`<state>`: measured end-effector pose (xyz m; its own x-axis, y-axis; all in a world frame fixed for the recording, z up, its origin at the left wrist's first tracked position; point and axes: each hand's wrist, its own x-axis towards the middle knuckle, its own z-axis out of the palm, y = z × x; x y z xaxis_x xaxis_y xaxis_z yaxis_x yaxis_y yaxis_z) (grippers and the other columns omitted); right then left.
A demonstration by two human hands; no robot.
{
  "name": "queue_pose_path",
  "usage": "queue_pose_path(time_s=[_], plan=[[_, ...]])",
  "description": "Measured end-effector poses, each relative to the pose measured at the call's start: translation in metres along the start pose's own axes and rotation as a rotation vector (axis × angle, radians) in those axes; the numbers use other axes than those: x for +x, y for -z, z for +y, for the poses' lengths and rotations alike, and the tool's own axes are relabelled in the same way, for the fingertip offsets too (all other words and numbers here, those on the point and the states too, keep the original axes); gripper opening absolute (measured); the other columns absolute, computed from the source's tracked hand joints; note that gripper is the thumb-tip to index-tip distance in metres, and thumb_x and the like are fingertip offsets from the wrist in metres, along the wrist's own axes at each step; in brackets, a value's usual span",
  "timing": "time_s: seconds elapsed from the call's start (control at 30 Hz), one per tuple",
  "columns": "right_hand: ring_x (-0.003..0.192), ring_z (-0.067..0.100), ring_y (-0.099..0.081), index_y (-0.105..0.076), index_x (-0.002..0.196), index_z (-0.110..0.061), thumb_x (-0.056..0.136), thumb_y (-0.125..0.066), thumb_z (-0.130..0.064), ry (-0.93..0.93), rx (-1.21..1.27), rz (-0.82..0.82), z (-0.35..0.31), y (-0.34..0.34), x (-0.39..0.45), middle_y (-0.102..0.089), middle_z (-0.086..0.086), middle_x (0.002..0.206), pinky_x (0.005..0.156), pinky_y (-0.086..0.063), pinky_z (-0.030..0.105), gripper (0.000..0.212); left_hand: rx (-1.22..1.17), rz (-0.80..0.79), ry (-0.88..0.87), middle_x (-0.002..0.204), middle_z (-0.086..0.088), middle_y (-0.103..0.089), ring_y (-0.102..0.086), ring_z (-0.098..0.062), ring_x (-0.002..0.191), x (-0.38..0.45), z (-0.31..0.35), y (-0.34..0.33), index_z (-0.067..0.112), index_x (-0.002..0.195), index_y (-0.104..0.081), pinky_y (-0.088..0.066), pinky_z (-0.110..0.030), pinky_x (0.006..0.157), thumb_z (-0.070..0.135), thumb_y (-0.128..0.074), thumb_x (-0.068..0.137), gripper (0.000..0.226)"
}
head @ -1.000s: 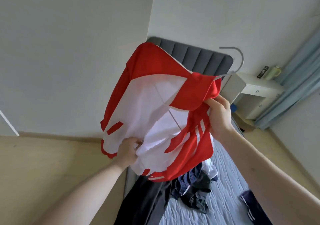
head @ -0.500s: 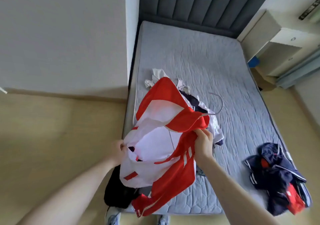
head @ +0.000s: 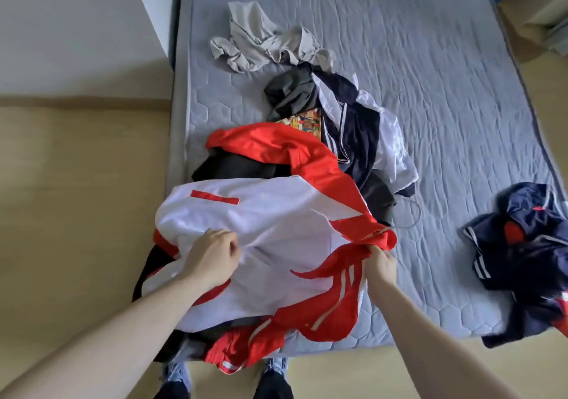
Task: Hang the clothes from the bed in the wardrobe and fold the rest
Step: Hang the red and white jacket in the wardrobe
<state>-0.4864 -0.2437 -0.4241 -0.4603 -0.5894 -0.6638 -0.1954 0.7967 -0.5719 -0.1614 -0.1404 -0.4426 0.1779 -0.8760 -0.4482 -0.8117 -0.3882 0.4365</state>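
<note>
At the bed's (head: 461,91) near left corner, head view: red-and-white jacket (head: 270,232), spread over a dark garment (head: 242,165) and overhanging the foot edge toward the floor (head: 76,199). Left hand (head: 212,254): grip closed, pinching a fold of the white panel. Right hand (head: 379,262): grip closed on the red collar area, where a thin wire hanger (head: 413,219) pokes out onto the mattress.

Further items: mixed heap of navy, white and grey clothes (head: 344,122) toward the bed's middle; pale grey garment (head: 261,39) nearer the head end; navy-and-red bundle (head: 522,257) at the near right edge.

Risks, judged: slippery fabric could slide off the foot edge if either grip loosens; the hanger may slip out of one shoulder, as how it sits inside is hidden; its hook might snag the heap beside it when lifted.
</note>
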Motion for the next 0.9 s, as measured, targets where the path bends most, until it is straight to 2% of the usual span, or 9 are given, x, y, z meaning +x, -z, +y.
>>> queue_pose_path(time_s=[0.17, 0.3, 0.37, 0.47, 0.53, 0.6, 0.7, 0.73, 0.9], plan=[[0.072, 0.021, -0.056, -0.069, 0.106, -0.006, 0.092, -0.051, -0.015, -0.101, -0.141, 0.027, 0.044, -0.005, 0.029, -0.062, 0.003, 0.081, 0.066, -0.044, 0.034, 0.025, 0.025, 0.037, 0.007, 0.069, 0.013, -0.053, -0.054, -0.018, 0.072, 0.008, -0.002, -0.023, 0.028, 0.071, -0.052, -0.049, -0.034, 0.065, 0.030, -0.060, 0.096, 0.027], [0.117, 0.039, -0.062, -0.059, 0.129, 0.000, 0.086, -0.060, -0.011, -0.122, -0.134, 0.281, 0.069, -0.024, 0.002, -0.066, 0.020, 0.121, 0.102, -0.049, 0.045, 0.044, -0.026, 0.023, 0.055, 0.071, 0.012, -0.059, -0.057, -0.020, 0.077, 0.009, -0.004, -0.028, 0.027, 0.069, -0.057, -0.047, -0.036, 0.075, 0.033, -0.061, 0.095, 0.028], [0.114, 0.035, -0.063, -0.060, 0.127, -0.006, 0.081, -0.063, -0.013, 0.055, -0.201, 0.115, 0.074, -0.046, -0.025, -0.066, 0.015, 0.120, 0.097, -0.051, 0.042, 0.047, -0.019, -0.006, 0.032, 0.085, 0.012, -0.065, -0.060, -0.018, 0.086, 0.007, -0.008, -0.029, 0.028, 0.077, -0.063, -0.046, -0.036, 0.083, 0.039, -0.060, 0.096, 0.023], [0.086, 0.011, -0.070, -0.064, 0.125, -0.023, 0.090, -0.066, -0.015, 0.183, -0.341, -0.450, 0.071, -0.099, -0.060, -0.073, -0.006, 0.103, 0.069, -0.054, 0.024, 0.036, 0.021, -0.045, -0.040, 0.103, 0.019, -0.063, -0.057, -0.013, 0.101, 0.003, -0.015, -0.028, 0.036, 0.092, -0.065, -0.036, -0.033, 0.088, 0.044, -0.057, 0.098, 0.013], [0.087, 0.010, -0.070, -0.064, 0.128, -0.027, 0.091, -0.064, -0.013, 0.194, -0.377, -0.669, 0.063, -0.134, -0.072, -0.073, -0.007, 0.106, 0.073, -0.059, 0.030, 0.039, 0.086, -0.111, -0.094, 0.119, 0.022, -0.059, -0.051, -0.012, 0.115, 0.002, -0.023, -0.029, 0.039, 0.108, -0.065, -0.030, -0.034, 0.097, 0.040, -0.054, 0.099, 0.014], [0.090, 0.013, -0.069, -0.065, 0.125, -0.026, 0.088, -0.062, -0.009, 0.211, -0.392, -0.700, 0.058, -0.161, -0.077, -0.073, -0.008, 0.107, 0.082, -0.060, 0.032, 0.041, 0.140, -0.175, -0.147, 0.131, 0.023, -0.055, -0.044, -0.012, 0.125, 0.002, -0.033, -0.029, 0.041, 0.123, -0.062, -0.026, -0.034, 0.104, 0.028, -0.054, 0.096, 0.031], [0.086, 0.004, -0.068, -0.070, 0.114, -0.026, 0.082, -0.067, -0.012, 0.273, -0.468, -0.672, 0.059, -0.181, -0.078, -0.072, -0.015, 0.099, 0.067, -0.047, 0.006, 0.035, 0.145, -0.161, -0.183, 0.132, 0.021, -0.060, -0.048, -0.013, 0.125, 0.002, -0.043, -0.023, 0.040, 0.130, -0.062, -0.029, -0.035, 0.105, 0.019, -0.056, 0.092, 0.043], [0.086, 0.003, -0.068, -0.072, 0.111, -0.025, 0.082, -0.071, -0.015, 0.293, -0.503, -0.647, 0.061, -0.184, -0.078, -0.072, -0.015, 0.096, 0.066, -0.045, 0.005, 0.030, 0.144, -0.130, -0.180, 0.127, 0.020, -0.062, -0.051, -0.014, 0.121, 0.003, -0.045, -0.021, 0.039, 0.128, -0.064, -0.032, -0.035, 0.102, 0.020, -0.060, 0.090, 0.042], [0.080, 0.011, -0.068, -0.079, 0.084, -0.021, 0.085, -0.077, -0.020, 0.364, -0.567, -0.469, 0.069, -0.189, -0.074, -0.076, -0.008, 0.081, 0.074, -0.053, 0.028, 0.003, 0.259, -0.054, -0.172, 0.111, 0.012, -0.066, -0.054, -0.020, 0.111, 0.007, -0.055, -0.019, 0.030, 0.113, -0.073, -0.037, -0.037, 0.095, 0.031, -0.067, 0.091, 0.023]])
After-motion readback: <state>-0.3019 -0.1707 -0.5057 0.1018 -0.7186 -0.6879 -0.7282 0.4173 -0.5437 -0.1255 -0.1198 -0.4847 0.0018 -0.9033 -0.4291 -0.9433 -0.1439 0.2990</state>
